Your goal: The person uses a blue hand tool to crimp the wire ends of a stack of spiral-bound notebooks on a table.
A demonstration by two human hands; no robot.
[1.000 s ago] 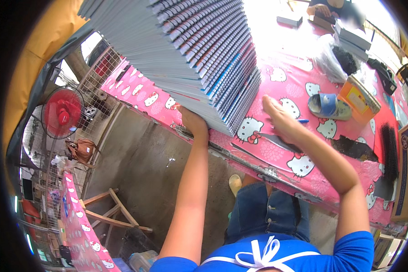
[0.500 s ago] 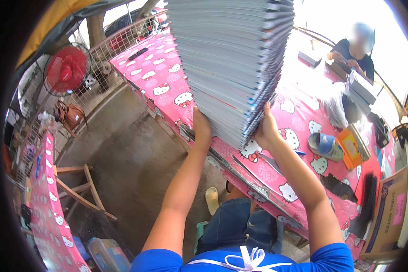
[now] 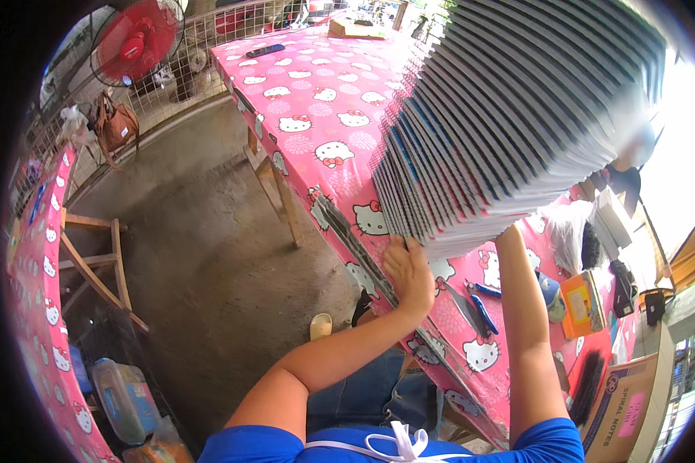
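Observation:
A tall, leaning stack of spiral notebooks (image 3: 510, 116) rises over the pink patterned table, its black coil bindings facing up and left, white page edges to the right. My left hand (image 3: 409, 274) grips the lower left corner, fingers against the bottom notebooks. At the lower right edge, my right hand (image 3: 508, 234) holds the stack from beneath; its fingers are hidden behind the pages. On the tabletop between my forearms lie pliers with blue handles (image 3: 483, 312) and a grey flat blade-like piece (image 3: 465, 307).
The pink table (image 3: 316, 92) carries a dark remote-like object (image 3: 266, 51), an orange box (image 3: 581, 305), a clear plastic bag (image 3: 561, 235) and a black brush (image 3: 587, 386). A cardboard box (image 3: 618, 409) stands at right. A wooden stool (image 3: 100, 262) and red fan (image 3: 135, 42) are left. Someone sits beyond the stack.
The stack has turned and tilted rightward, so its coil bindings now face up and left. My left hand has shifted right to its lower corner. The pliers have come into sight.

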